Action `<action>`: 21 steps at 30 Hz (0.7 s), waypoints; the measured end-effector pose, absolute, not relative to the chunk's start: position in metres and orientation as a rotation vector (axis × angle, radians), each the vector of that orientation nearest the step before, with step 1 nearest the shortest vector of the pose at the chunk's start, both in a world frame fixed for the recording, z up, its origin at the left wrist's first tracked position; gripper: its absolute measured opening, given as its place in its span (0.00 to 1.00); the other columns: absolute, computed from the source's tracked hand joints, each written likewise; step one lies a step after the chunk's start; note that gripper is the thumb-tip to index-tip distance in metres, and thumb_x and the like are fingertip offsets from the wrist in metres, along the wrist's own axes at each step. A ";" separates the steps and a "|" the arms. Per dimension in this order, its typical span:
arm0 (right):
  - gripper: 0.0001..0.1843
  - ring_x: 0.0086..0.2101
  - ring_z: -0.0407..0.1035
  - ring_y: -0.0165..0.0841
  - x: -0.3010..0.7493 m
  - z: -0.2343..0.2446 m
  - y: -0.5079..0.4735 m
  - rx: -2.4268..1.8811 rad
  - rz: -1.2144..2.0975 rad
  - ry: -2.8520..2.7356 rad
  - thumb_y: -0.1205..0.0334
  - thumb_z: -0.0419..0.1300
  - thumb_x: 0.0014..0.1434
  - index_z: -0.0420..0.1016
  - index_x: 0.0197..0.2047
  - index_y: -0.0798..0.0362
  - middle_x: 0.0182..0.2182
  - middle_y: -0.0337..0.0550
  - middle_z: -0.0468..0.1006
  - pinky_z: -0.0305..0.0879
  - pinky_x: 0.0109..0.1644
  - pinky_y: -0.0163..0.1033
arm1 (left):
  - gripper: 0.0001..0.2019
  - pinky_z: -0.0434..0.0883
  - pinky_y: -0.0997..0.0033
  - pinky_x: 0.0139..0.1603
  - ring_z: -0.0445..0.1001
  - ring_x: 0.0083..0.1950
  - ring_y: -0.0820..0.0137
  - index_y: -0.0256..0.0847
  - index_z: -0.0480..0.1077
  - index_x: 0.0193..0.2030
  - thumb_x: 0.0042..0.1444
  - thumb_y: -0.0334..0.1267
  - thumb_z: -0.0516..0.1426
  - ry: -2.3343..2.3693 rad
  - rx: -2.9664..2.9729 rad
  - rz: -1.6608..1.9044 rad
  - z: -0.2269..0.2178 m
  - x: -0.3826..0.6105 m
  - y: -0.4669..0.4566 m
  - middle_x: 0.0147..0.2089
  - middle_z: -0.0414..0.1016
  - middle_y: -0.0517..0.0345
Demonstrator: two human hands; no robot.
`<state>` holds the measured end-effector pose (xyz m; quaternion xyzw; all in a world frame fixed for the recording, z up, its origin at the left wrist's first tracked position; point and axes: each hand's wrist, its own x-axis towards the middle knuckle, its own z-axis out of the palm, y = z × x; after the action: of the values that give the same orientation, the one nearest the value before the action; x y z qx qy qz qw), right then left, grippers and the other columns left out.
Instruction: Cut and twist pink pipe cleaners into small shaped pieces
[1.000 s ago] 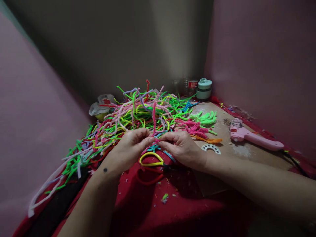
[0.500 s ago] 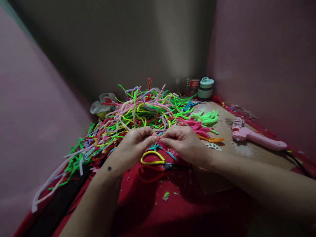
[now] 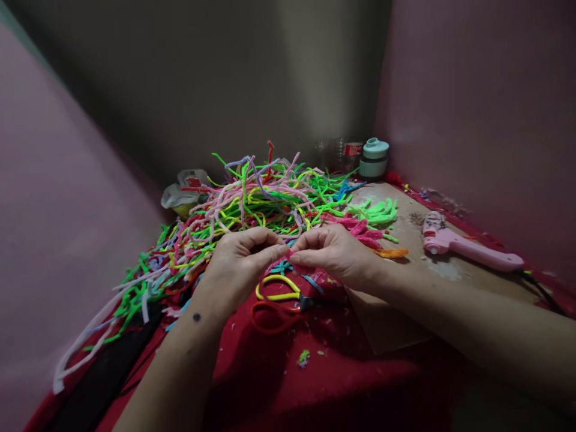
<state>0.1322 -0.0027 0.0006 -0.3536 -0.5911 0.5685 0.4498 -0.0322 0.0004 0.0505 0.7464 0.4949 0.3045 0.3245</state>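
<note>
My left hand [image 3: 240,261] and my right hand [image 3: 335,252] meet fingertip to fingertip over the red cloth [image 3: 324,372]. Both pinch a small pink pipe cleaner piece [image 3: 291,257], which is mostly hidden by the fingers. Just under the hands lie scissors [image 3: 279,297] with one yellow loop and one red loop. Behind the hands spreads a big tangled heap of pipe cleaners [image 3: 252,207] in green, pink, yellow and purple.
A pink glue gun [image 3: 468,251] with its cord lies on the brown board [image 3: 418,264] at the right. Folded green pieces [image 3: 378,211], pink pieces [image 3: 360,231] and an orange piece [image 3: 390,253] sit near my right hand. A teal lidded jar [image 3: 373,157] stands in the corner, a crumpled packet [image 3: 186,191] at the back left.
The upright pink strand seen a second ago is no longer standing above the hands; it is bent down into the fingers. Both hands stay together with only small finger movements.
</note>
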 end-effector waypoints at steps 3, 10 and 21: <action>0.06 0.23 0.59 0.24 0.131 -0.003 -0.004 -0.908 1.218 -1.551 0.63 0.60 0.49 0.72 0.26 0.58 0.21 0.35 0.68 0.54 0.28 0.32 | 0.07 0.52 0.79 0.20 0.53 0.20 0.80 0.37 0.67 0.24 0.49 0.37 0.57 1.269 1.872 0.776 0.050 -0.030 -0.001 0.19 0.57 0.67; 0.06 0.23 0.57 0.23 0.128 -0.009 -0.004 -0.949 1.046 -1.598 0.65 0.57 0.52 0.71 0.26 0.57 0.20 0.35 0.66 0.54 0.27 0.32 | 0.08 0.52 0.80 0.19 0.53 0.21 0.80 0.37 0.64 0.25 0.52 0.38 0.54 1.258 1.905 0.752 0.042 -0.026 0.001 0.19 0.57 0.67; 0.09 0.18 0.56 0.22 0.125 -0.008 -0.004 -0.890 1.626 -1.375 0.63 0.60 0.50 0.72 0.22 0.59 0.16 0.36 0.68 0.51 0.24 0.32 | 0.07 0.55 0.78 0.22 0.57 0.20 0.78 0.37 0.67 0.27 0.53 0.37 0.53 1.416 2.070 0.780 0.040 -0.025 0.004 0.20 0.63 0.65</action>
<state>0.1254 -0.0042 -0.0082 -0.3525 -0.5447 0.6442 0.4050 -0.0254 0.0045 0.0399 0.7621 0.5214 0.2873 0.2547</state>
